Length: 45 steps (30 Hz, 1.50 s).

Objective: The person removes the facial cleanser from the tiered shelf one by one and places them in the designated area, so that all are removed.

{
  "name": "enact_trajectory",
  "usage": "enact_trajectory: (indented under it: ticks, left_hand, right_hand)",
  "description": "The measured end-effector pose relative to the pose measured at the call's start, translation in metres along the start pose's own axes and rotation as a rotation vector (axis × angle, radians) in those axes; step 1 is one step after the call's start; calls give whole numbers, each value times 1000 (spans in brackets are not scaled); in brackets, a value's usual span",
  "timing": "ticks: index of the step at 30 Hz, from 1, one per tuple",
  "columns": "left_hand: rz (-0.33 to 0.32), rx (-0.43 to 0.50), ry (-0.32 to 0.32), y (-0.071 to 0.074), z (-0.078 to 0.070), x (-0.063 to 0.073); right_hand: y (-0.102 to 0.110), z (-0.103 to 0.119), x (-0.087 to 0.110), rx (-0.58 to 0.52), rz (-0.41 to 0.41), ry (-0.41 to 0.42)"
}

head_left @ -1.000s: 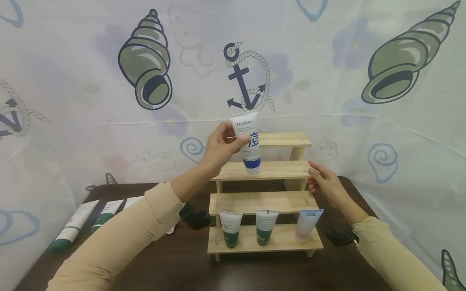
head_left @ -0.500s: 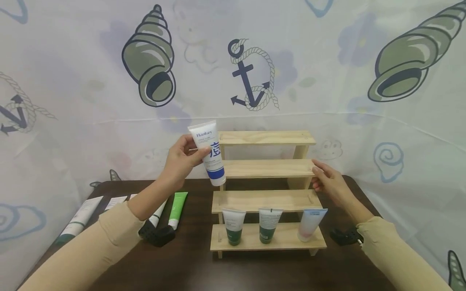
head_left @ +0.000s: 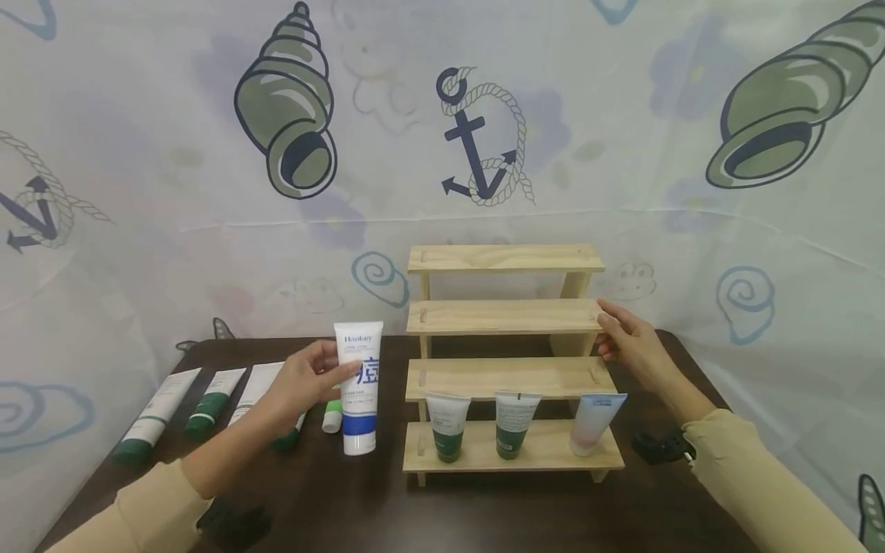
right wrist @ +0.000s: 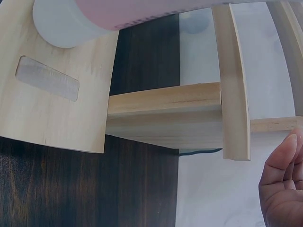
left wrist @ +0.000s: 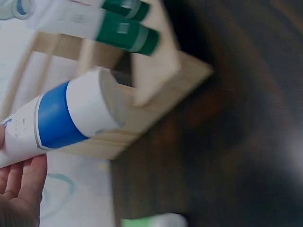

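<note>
My left hand (head_left: 300, 384) holds a white squeeze tube (head_left: 359, 403) with a blue band, its cap end down, above the table left of a stepped wooden display rack (head_left: 512, 315). The left wrist view shows the tube's white cap end and blue band (left wrist: 59, 116) close up, fingers beneath. At the rack's right side, my right hand (head_left: 631, 346) pinches the end of the second shelf from the top between thumb and fingers. In the right wrist view that hand (right wrist: 284, 184) is partly cut off at the edge.
On the bottom shelf stand two white-and-green tubes (head_left: 448, 430) and a pale blue-pink tube (head_left: 596, 424). Several tubes lie on the dark table (head_left: 332, 507) at the left, among them a white-and-green one (head_left: 159, 415) and a bright green one (head_left: 333, 416). A patterned cloth hangs behind.
My left hand has carried the white tube left and down, away from the front of the upper shelves, and the tube is now more upright. The right hand stays at the rack.
</note>
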State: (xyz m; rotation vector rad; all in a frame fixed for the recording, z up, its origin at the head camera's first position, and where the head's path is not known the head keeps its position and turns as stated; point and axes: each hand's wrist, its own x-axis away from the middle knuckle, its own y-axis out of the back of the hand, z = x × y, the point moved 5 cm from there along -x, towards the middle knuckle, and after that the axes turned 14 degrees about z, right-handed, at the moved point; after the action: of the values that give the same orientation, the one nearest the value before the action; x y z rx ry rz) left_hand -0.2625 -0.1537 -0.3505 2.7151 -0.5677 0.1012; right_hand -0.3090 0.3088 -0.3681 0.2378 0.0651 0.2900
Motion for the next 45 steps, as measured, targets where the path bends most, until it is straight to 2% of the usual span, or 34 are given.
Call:
enact_trajectory:
  ticks: [9, 13, 18, 23, 29, 45]
  left_hand:
    - [148, 48, 168, -19, 75, 29]
    - [166, 52, 218, -19, 99, 39]
    - [160, 61, 257, -16, 120, 48]
    - [168, 89, 281, -15, 133, 53]
    - [163, 88, 318, -15, 139, 55]
    - [63, 44, 440, -16, 148, 60]
  right_hand:
    - [1, 1, 0, 19, -3, 1]
    - [1, 1, -1, 23, 0, -2]
    - [1, 1, -1, 25, 4, -2]
    - [0, 1, -1, 13, 4, 7]
    - [0, 2, -1, 14, -6, 2]
    - [1, 0, -2, -8, -3, 4]
